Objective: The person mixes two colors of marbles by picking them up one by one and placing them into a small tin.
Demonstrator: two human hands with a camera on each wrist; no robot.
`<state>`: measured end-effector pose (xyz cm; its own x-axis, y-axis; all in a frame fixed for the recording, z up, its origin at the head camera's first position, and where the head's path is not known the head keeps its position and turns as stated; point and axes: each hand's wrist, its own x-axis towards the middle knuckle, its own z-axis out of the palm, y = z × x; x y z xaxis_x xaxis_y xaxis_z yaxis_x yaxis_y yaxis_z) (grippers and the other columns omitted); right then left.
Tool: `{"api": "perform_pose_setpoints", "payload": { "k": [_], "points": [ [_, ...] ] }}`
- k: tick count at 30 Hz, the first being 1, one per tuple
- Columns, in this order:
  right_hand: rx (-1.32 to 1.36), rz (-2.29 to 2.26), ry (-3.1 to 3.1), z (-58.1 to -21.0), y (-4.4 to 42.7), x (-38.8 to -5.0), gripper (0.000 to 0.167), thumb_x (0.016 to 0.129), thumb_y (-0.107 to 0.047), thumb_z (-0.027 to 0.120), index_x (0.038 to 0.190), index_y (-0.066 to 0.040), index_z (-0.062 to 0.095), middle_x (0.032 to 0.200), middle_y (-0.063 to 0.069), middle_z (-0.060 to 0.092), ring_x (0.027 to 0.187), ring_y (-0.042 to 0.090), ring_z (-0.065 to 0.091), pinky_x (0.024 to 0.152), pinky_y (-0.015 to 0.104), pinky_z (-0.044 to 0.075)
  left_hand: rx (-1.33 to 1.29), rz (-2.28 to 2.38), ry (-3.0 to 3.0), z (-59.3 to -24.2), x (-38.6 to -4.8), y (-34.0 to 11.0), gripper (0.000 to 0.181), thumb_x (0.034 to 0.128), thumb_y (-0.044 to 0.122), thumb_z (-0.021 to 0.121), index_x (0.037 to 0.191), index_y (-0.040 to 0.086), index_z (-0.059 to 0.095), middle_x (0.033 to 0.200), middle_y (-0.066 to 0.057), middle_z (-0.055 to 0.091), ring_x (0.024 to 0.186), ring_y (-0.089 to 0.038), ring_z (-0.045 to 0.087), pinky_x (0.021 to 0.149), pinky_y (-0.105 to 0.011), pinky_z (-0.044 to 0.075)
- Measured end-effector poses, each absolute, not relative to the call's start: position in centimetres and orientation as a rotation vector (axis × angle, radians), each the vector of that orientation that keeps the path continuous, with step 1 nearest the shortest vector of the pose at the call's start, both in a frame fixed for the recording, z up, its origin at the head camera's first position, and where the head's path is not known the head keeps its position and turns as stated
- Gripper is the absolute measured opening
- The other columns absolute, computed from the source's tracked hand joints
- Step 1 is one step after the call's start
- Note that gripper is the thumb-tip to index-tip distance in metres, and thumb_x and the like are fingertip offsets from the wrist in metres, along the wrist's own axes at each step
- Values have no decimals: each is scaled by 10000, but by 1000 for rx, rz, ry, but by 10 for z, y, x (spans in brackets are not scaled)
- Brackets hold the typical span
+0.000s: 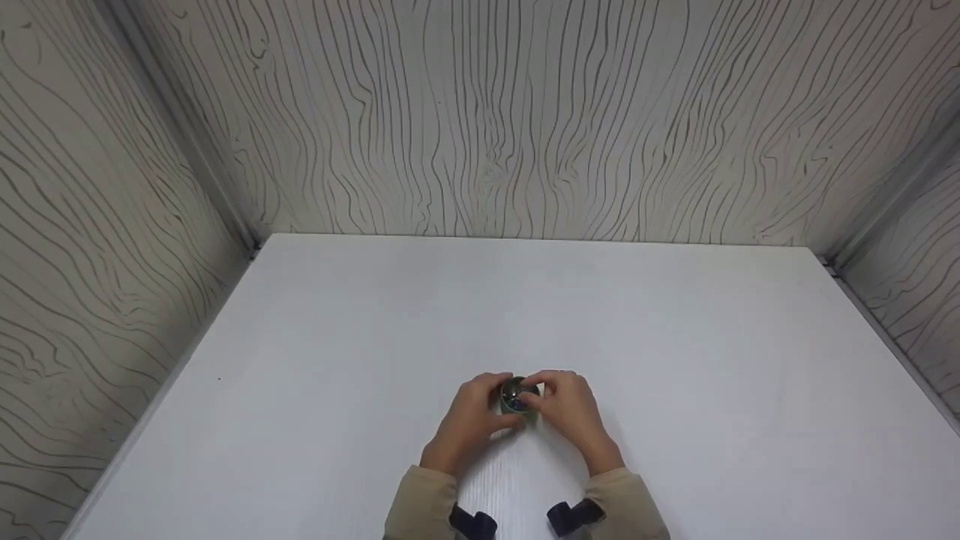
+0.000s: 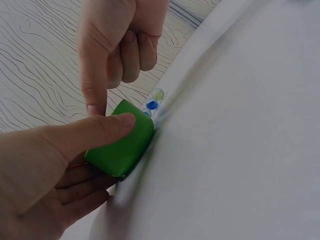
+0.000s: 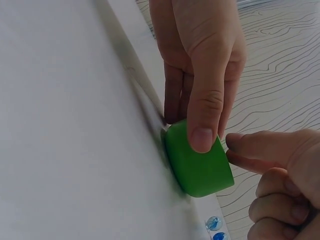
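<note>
My left hand (image 1: 469,420) grips a small green cup (image 2: 122,145) that stands on the white table. The thumb lies along one side of the cup, with fingers around the other. Glassy, shiny pieces (image 1: 514,391) show in the cup's opening in the head view. My right hand (image 1: 571,409) is over the opening, its thumb and index finger reaching to the rim while the other fingers curl in. The cup's wall hides its fingertips in the left wrist view, so whether they pinch something is unclear. Close beside the cup lie several clear and blue glass marbles (image 2: 152,104).
The white table (image 1: 337,322) spreads out around both hands. Wood-grain patterned panels (image 1: 480,120) rise at the back and both sides. Dark wrist cameras (image 1: 474,523) sit at both beige sleeves (image 1: 424,502), close to the tabletop.
</note>
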<state>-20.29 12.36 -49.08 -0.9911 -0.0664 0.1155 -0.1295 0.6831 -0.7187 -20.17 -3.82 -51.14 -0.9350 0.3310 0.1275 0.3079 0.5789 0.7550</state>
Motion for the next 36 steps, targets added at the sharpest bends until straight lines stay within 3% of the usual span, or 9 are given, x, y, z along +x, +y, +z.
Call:
{"api": "perform_pose_setpoints", "payload": {
  "k": [18, 36],
  "points": [
    [134, 1273, -2781, -485, 127, -203, 140, 775, -174, 787, 871, -74, 762, 543, -77, 376, 492, 13, 295, 448, 136, 237, 552, 1333, 2743, -512, -200, -38, 549, 789, 175, 789, 1270, 5, 587, 1224, -136, 656, 1184, -282, 614, 1056, -407, 503],
    [84, 1323, -2758, -484, 137, -206, 124, 777, -118, 778, 887, -65, 761, 519, -78, 351, 481, 18, 277, 452, 137, 235, 518, 1358, 2707, -510, -200, -38, 574, 777, 176, 798, 1278, -3, 580, 1214, -135, 657, 1168, -283, 616, 1057, -417, 499]
  ]
}}
